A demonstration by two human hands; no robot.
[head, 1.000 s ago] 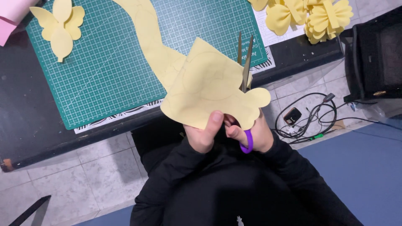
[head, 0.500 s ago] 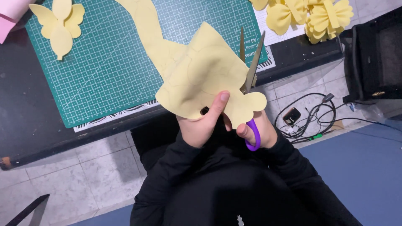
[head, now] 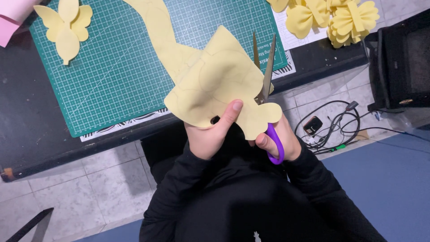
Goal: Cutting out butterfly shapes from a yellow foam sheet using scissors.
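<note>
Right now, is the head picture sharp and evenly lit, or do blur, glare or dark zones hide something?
In the head view, the yellow sheet and the green cutting mat are sharp and evenly lit, without strong glare; the scissors blades show a soft shine; the black sleeves and torso lose detail in darkness; the left hand and right hand look clear, without motion blur.

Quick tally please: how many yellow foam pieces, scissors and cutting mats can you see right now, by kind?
Yellow foam sheet being cut, held by the left hand: 1
Yellow petal cut-out lying on the mat: 1
Cluster of finished yellow flowers, individual count unclear: 1
Purple-handled scissors in the right hand: 1
Green cutting mat: 1
Total: 5
</note>
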